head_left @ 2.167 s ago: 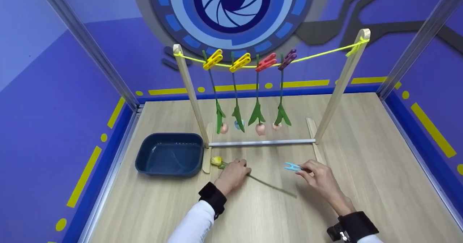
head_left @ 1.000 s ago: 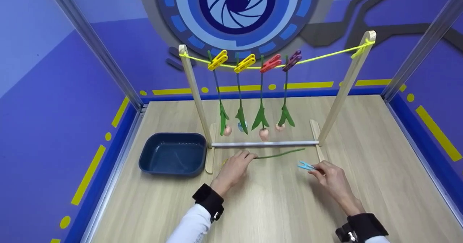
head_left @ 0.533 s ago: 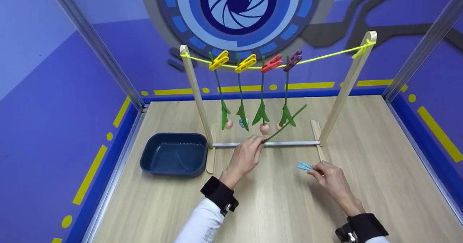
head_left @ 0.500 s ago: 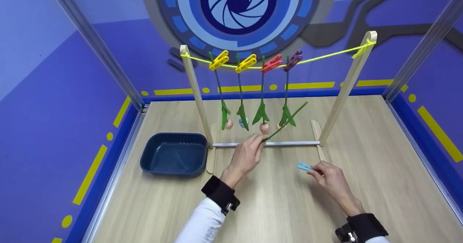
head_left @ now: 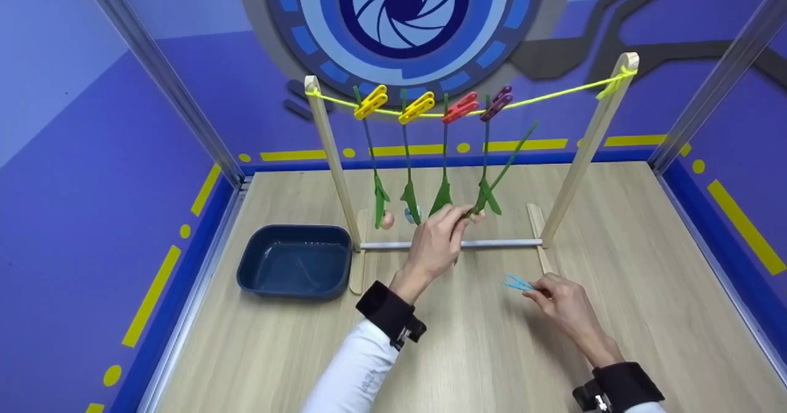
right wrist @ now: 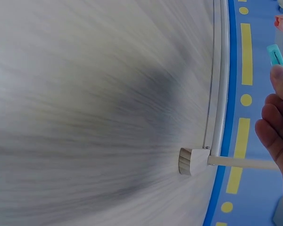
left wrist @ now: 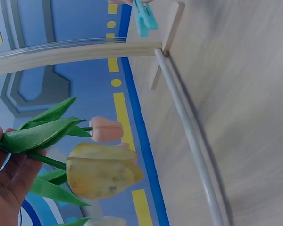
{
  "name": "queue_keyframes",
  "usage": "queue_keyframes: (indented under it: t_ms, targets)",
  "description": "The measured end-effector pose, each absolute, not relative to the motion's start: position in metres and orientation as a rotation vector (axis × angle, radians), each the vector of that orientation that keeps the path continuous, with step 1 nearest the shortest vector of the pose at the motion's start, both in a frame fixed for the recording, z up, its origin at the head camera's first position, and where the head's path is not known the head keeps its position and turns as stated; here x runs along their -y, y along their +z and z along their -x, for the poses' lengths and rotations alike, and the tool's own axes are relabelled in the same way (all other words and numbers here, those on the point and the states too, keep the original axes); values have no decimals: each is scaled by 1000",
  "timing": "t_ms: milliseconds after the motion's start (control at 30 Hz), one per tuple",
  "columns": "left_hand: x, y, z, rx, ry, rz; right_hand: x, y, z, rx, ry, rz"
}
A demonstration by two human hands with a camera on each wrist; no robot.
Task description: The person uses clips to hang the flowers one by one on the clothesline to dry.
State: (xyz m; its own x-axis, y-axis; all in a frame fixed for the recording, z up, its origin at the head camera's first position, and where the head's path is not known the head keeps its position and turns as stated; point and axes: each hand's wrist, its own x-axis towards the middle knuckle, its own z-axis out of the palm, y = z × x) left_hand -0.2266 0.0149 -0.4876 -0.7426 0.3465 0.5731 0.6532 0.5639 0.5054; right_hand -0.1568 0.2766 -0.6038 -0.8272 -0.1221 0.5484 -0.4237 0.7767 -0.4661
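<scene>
My left hand [head_left: 435, 244] grips an artificial yellow tulip [left wrist: 101, 172] by the stem near its leaves, bloom downward. In the head view its green stem [head_left: 515, 155] slants up to the right, its tip right of the purple clothespin [head_left: 497, 103], while the hand hides the bloom. My right hand [head_left: 565, 302] pinches a light blue clothespin [head_left: 518, 283] low over the table, front right. Four-post line work stands behind: a yellow string [head_left: 553, 96] bears two yellow clothespins [head_left: 371, 102], a red clothespin [head_left: 460, 107] and the purple one, each clipping a tulip upside down.
Two wooden posts [head_left: 335, 161] hold the string, joined low down by a grey rod [head_left: 504, 243]. A dark blue basin [head_left: 295, 293] stands left of the frame. Patterned panels [head_left: 203, 106] wall in the wooden table [head_left: 467, 351] at the back and sides.
My left hand has lifted the yellow tulip from the table, moving up and right and turning its stem upward. The right hand keeps hold of the light blue clothespin, nearly still lately.
</scene>
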Motion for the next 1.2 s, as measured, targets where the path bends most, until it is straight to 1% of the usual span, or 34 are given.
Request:
queue_keyframes:
  t_ms: [367, 733, 933, 1200]
  targets:
    - [-30, -461, 234, 2404, -1115, 756, -275, -600, 157, 2440, 814, -436]
    - [-41, -461, 236, 2443, -1102, 669, -277, -571, 161, 2376, 803, -511]
    - [-45, -461, 236, 2455, -1153, 654, -281, -538, 165, 2336, 786, -558]
    - [-49, -463, 239, 2454, -1195, 654, -293, -467, 182, 2219, 674, -559]
